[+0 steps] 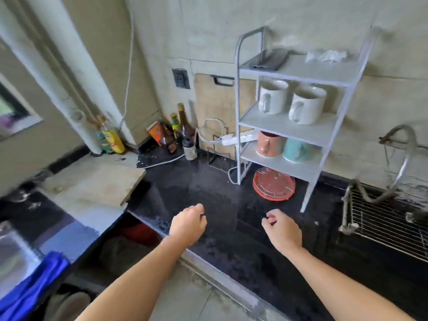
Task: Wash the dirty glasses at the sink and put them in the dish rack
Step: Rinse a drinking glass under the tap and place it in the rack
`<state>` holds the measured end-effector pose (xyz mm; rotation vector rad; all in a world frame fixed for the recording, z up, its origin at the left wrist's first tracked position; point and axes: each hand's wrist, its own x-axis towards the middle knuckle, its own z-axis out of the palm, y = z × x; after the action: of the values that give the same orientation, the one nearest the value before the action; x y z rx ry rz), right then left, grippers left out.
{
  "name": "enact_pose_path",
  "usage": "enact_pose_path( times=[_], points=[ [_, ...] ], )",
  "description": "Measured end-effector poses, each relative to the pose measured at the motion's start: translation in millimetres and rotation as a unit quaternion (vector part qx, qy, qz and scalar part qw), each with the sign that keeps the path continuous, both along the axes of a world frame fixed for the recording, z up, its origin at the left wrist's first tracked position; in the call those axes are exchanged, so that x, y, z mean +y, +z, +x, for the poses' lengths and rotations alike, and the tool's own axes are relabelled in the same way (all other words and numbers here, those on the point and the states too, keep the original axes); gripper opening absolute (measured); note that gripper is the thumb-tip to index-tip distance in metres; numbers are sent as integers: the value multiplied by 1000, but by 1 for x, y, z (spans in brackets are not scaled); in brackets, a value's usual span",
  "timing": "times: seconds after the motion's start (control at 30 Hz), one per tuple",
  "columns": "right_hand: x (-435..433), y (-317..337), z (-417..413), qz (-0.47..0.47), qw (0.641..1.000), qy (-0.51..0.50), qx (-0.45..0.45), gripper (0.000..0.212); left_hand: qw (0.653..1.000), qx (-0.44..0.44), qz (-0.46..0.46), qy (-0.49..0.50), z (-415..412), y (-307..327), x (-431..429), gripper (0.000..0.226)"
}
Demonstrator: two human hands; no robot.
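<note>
My left hand [188, 224] and my right hand [281, 229] hover over the black counter [220, 195], both loosely curled and holding nothing. At the right edge lies a wire dish rack [389, 218] under a curved tap [403, 156]. A white shelf stand [298, 126] holds two white mugs [306, 105], a pink mug [268, 143] and a teal mug [295, 150]. I see no glasses in this view. The sink is hidden or out of frame.
A red round plate with a wire trivet [273, 187] lies under the stand. Sauce bottles [183, 128] stand in the back corner beside a wooden cutting board [215, 100]. A stone slab [97, 181] lies at the left. Blue cloth [30, 288] hangs at the lower left.
</note>
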<state>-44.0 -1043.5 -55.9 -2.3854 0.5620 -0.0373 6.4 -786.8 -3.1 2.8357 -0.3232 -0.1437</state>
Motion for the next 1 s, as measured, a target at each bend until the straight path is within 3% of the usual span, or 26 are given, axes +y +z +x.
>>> enact_pose_path(
  times=[0.2, 0.43, 0.73, 1.0],
  points=[
    [178, 36, 66, -5, 986, 162, -27, 26, 991, -21, -12, 135, -11, 29, 171, 19],
    [348, 58, 135, -20, 949, 312, -43, 26, 953, -46, -7, 299, -22, 38, 320, 22],
    [551, 27, 233, -23, 885, 465, 12, 35, 893, -19, -29, 448, 15, 7, 463, 22],
    [706, 7, 338, -21, 844, 529, 84, 31, 850, 7, -55, 523, 85, -19, 544, 23]
  ],
)
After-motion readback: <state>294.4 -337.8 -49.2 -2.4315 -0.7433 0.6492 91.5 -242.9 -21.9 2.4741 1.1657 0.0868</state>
